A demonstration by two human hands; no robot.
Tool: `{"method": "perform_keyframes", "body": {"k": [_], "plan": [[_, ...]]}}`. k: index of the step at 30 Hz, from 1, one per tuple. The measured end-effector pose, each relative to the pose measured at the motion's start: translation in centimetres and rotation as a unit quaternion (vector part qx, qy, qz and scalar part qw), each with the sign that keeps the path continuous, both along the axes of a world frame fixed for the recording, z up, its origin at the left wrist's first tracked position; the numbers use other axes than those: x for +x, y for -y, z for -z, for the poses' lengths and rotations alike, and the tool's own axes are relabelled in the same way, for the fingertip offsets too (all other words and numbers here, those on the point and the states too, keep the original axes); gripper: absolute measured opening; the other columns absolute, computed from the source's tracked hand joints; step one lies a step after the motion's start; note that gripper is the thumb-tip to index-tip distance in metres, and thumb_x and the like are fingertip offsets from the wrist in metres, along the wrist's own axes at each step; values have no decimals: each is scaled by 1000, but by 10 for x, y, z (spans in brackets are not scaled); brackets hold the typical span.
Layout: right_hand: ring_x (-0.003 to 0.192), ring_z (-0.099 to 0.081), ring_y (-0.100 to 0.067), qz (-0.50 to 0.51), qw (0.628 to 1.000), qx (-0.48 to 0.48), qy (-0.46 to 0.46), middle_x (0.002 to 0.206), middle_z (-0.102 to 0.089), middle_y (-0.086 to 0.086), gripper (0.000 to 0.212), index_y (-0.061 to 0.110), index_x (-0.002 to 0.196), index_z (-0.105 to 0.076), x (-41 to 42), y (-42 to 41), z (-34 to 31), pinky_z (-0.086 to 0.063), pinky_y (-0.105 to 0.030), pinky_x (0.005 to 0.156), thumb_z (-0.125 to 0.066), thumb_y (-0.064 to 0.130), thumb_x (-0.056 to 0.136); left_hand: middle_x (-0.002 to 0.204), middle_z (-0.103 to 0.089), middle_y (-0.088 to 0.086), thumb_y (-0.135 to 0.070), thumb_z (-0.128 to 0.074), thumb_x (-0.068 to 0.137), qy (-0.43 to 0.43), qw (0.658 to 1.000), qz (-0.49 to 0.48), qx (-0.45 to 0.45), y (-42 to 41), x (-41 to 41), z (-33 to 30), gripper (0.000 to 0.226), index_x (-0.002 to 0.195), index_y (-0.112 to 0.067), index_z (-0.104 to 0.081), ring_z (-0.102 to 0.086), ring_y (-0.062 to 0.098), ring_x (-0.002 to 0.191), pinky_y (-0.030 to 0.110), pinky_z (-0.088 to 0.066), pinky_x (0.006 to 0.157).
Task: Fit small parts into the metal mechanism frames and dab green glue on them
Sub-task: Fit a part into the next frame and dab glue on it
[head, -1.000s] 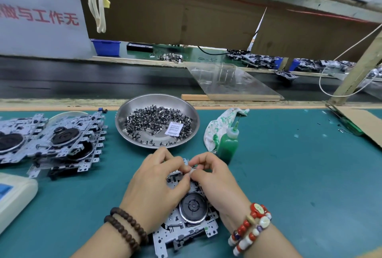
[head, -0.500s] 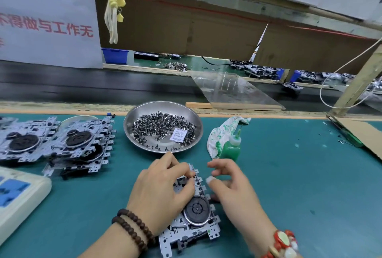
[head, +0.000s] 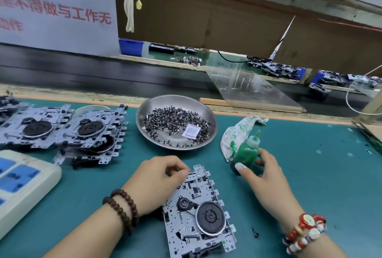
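Head view: left hand fingers curled, pinning mechanism frame on worktop; right hand thumb and fingers closing round green glue bottle. Risk: loose grasp tips bottle, glue spills.

A teal mat covers the surface, edged at 12 o'clock by a wooden strip. Beyond runs a dark belt. At 10 o'clock hangs a white sign with red characters; brown board fills 12 to 2 o'clock. A clear sheet leans at 1 o'clock. A blue bin sits at 11 o'clock on a farther bench.
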State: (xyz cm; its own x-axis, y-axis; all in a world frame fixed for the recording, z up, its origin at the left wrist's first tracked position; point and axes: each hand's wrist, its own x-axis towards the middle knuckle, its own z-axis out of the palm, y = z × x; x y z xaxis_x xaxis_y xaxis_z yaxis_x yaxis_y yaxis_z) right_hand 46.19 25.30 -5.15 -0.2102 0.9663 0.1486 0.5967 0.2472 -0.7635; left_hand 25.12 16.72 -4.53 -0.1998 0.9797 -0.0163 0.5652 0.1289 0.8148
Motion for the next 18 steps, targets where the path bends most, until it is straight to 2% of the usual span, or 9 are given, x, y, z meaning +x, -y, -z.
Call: {"method": "perform_keyframes", "body": {"k": [2, 4, 8, 11, 13, 16, 18], "plan": [[114, -49, -15, 1, 1000, -2, -23, 111, -57, 12, 28, 34, 104, -49, 0, 0, 2, -38, -33, 93, -66, 27, 84, 80, -70, -8, -32, -61, 85, 23, 1000, 7, -15, -2, -2, 0, 12, 75, -32, -67, -59, 2, 69, 13, -46, 67], [107, -57, -10, 1, 996, -3, -84, 103, -62, 18, 23, 32, 97, -50, 1, 1, 3, -41, -28, 87, -67, 27, 82, 84, -72, -1, -29, -63, 84, 55, 998, 9, -30, -4, -2, 0, 12, 74, -29, -68, -61, 7, 70, 20, -49, 74], [79, -66, -3, -23, 971, -10, -239, 84, -68, 18, 33, 26, 94, -57, 2, 7, -6, -52, -20, 74, -61, 48, 71, 87, -71, 15, -16, -63, 85, 171, 983, 2, -66, -4, 1, -4, 11, 76, -13, -68, -59, 14, 72, 33, -52, 80], [54, -52, -4, -55, 937, -37, -344, 60, -55, 11, 19, 25, 84, -63, 0, 11, -17, -50, -18, 54, -57, 40, 74, 76, -72, 6, -7, -59, 87, 252, 961, 3, -114, -4, 2, -7, 15, 74, -7, -67, -63, 8, 63, 20, -53, 65], [49, -43, -1, -51, 903, -61, -422, 58, -51, 13, 12, 22, 80, -62, 2, 11, -23, -42, -14, 47, -59, 30, 71, 69, -71, 2, -4, -59, 87, 270, 955, -4, -127, -4, 2, -9, 16, 74, -4, -68, -63, 5, 56, 15, -52, 56], [47, -40, 1, -44, 854, -100, -509, 59, -50, 15, 13, 20, 80, -54, 4, 11, -29, -37, -10, 44, -58, 15, 69, 66, -71, 3, -4, -59, 86, 279, 951, -16, -132, -4, 3, -12, 15, 75, -2, -69, -63, 6, 54, 15, -52, 53], [47, -40, 1, -49, 823, -131, -551, 62, -50, 15, 12, 21, 80, -54, 7, 13, -31, -38, -10, 44, -56, 12, 72, 65, -71, 2, -3, -59, 86, 281, 950, -23, -132, -4, 4, -13, 16, 74, -2, -69, -63, 6, 53, 15, -52, 52]]}}
